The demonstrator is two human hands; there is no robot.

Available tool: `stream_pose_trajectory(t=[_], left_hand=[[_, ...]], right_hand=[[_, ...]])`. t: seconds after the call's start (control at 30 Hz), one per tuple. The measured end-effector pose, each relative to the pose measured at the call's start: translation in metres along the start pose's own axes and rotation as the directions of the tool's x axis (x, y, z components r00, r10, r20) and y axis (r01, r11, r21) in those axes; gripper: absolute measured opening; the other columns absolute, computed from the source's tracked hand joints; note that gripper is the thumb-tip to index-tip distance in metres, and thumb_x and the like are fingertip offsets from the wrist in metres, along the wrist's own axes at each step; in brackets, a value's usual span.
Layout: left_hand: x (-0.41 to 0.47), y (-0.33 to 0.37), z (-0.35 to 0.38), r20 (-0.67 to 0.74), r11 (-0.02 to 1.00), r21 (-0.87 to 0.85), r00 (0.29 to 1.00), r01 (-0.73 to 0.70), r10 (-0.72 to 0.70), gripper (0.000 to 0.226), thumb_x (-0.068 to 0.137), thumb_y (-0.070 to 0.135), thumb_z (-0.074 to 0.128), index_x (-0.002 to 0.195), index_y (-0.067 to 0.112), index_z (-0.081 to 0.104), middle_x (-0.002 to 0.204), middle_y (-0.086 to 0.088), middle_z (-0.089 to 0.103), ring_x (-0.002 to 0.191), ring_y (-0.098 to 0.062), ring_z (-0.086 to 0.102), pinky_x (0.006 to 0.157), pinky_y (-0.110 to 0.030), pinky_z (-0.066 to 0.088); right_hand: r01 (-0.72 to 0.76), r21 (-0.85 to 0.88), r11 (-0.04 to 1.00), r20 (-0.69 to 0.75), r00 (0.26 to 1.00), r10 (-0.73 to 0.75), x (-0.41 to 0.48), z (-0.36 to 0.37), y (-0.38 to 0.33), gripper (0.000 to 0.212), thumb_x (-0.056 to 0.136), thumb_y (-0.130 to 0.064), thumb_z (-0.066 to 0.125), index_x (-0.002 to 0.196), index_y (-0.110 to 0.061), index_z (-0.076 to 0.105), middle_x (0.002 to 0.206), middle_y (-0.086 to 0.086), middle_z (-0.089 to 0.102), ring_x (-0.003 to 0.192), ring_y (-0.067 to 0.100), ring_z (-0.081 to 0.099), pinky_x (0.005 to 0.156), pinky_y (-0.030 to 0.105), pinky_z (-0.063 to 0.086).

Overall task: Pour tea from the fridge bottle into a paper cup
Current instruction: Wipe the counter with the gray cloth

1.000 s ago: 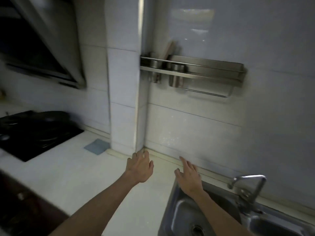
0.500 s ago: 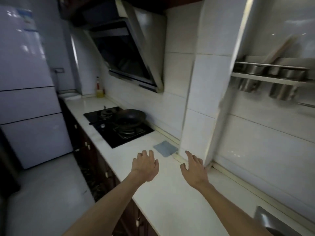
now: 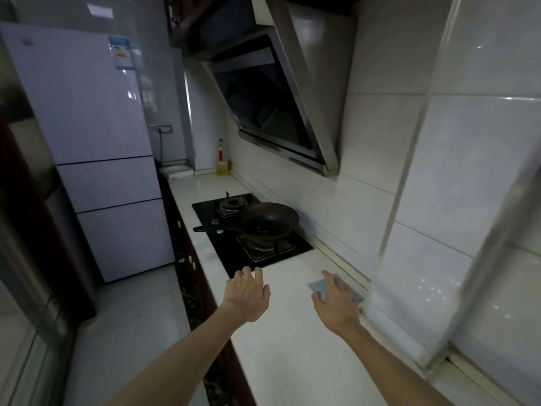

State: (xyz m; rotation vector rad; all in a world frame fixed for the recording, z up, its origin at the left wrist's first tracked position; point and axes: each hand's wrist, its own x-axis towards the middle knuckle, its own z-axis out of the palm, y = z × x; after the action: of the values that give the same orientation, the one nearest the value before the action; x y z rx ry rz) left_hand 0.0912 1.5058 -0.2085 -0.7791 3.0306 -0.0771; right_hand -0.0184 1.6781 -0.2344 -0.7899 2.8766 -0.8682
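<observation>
1. Fingers of my left hand (image 3: 248, 295) are spreading loosely over the counter (image 3: 292, 361), holding nothing.
2. My right hand (image 3: 336, 303) is hovering open above a blue cloth (image 3: 317, 287).
3. Fridge (image 3: 96, 148) is standing closed, well ahead.

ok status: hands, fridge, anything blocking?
Left hand and right hand open, empty, over the countertop. Fridge shut; no bottle or cup visible. Floor to it looks clear.
</observation>
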Motion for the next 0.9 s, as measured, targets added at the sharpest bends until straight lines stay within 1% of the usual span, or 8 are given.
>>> stream_pose_trajectory(t=[0.13, 0.23, 0.33, 0.43, 0.53, 0.73, 0.9], left_hand=[[0.028, -0.012, 0.005, 0.017, 1.000, 0.016, 1.000, 0.019, -0.019, 0.056, 0.101, 0.042, 0.025, 0.145, 0.008, 0.025, 0.135, -0.016, 0.043, 0.115, -0.031, 0.049, 0.087, -0.040, 0.046], [0.051, -0.019, 0.010, 0.022, 1.000, 0.024, 1.000, 0.018, -0.019, 0.057, 0.101, 0.042, 0.025, 0.146, 0.008, 0.024, 0.135, -0.016, 0.043, 0.115, -0.031, 0.049, 0.086, -0.040, 0.046], [0.073, -0.026, 0.019, 0.040, 1.000, 0.021, 0.999, 0.006, -0.007, 0.058, 0.101, 0.043, 0.025, 0.147, 0.009, 0.022, 0.135, -0.016, 0.043, 0.116, -0.031, 0.049, 0.088, -0.040, 0.046], [0.098, -0.038, 0.029, 0.048, 1.000, 0.024, 0.999, -0.001, 0.000, 0.059, 0.101, 0.043, 0.025, 0.148, 0.009, 0.021, 0.136, -0.016, 0.043, 0.118, -0.031, 0.048, 0.090, -0.040, 0.046], [0.126, -0.054, 0.037, 0.042, 1.000, 0.016, 0.999, -0.027, 0.026, 0.059, 0.101, 0.043, 0.025, 0.148, 0.009, 0.022, 0.135, -0.016, 0.044, 0.117, -0.031, 0.049, 0.089, -0.040, 0.047], [0.187, -0.110, 0.048, 0.033, 0.997, -0.003, 0.996, -0.081, 0.081, 0.060, 0.101, 0.044, 0.026, 0.149, 0.009, 0.021, 0.138, -0.016, 0.042, 0.120, -0.031, 0.048, 0.092, -0.040, 0.047], [0.229, -0.175, 0.054, 0.055, 0.994, -0.021, 0.993, -0.108, 0.109, 0.059, 0.101, 0.044, 0.025, 0.149, 0.010, 0.021, 0.140, -0.015, 0.040, 0.123, -0.032, 0.046, 0.093, -0.040, 0.045]], right_hand=[[-0.005, 0.008, 1.000, 0.036, 0.999, 0.004, 0.030, 0.014, -0.005, 0.056, 0.099, -0.030, 0.047, 0.149, -0.019, 0.025, 0.138, 0.005, 0.048, 0.129, 0.024, 0.040, 0.103, 0.045, 0.041], [-0.007, 0.002, 1.000, 0.048, 0.999, 0.007, 0.050, 0.025, -0.006, 0.056, 0.099, -0.031, 0.046, 0.149, -0.019, 0.024, 0.139, 0.005, 0.048, 0.128, 0.024, 0.041, 0.103, 0.046, 0.042], [-0.044, 0.021, 0.999, 0.056, 0.997, 0.043, 0.068, 0.038, -0.007, 0.055, 0.100, -0.032, 0.043, 0.150, -0.020, 0.023, 0.138, 0.005, 0.048, 0.126, 0.024, 0.042, 0.103, 0.046, 0.041], [-0.060, 0.021, 0.998, 0.060, 0.996, 0.059, 0.087, 0.051, -0.012, 0.055, 0.101, -0.031, 0.040, 0.151, -0.020, 0.021, 0.141, 0.004, 0.046, 0.128, 0.023, 0.041, 0.105, 0.044, 0.040], [-0.075, -0.016, 0.997, 0.045, 0.996, 0.075, 0.108, 0.062, -0.020, 0.056, 0.100, -0.031, 0.040, 0.151, -0.019, 0.021, 0.140, 0.004, 0.047, 0.127, 0.022, 0.042, 0.103, 0.040, 0.042], [-0.145, -0.094, 0.985, -0.001, 0.989, 0.146, 0.153, 0.092, -0.053, 0.056, 0.101, -0.028, 0.037, 0.152, -0.017, 0.018, 0.145, 0.004, 0.043, 0.133, 0.023, 0.037, 0.105, 0.037, 0.039], [-0.221, -0.169, 0.960, -0.027, 0.975, 0.220, 0.193, 0.115, -0.091, 0.055, 0.102, -0.029, 0.035, 0.152, -0.019, 0.017, 0.147, 0.002, 0.040, 0.134, 0.023, 0.033, 0.102, 0.040, 0.038]])
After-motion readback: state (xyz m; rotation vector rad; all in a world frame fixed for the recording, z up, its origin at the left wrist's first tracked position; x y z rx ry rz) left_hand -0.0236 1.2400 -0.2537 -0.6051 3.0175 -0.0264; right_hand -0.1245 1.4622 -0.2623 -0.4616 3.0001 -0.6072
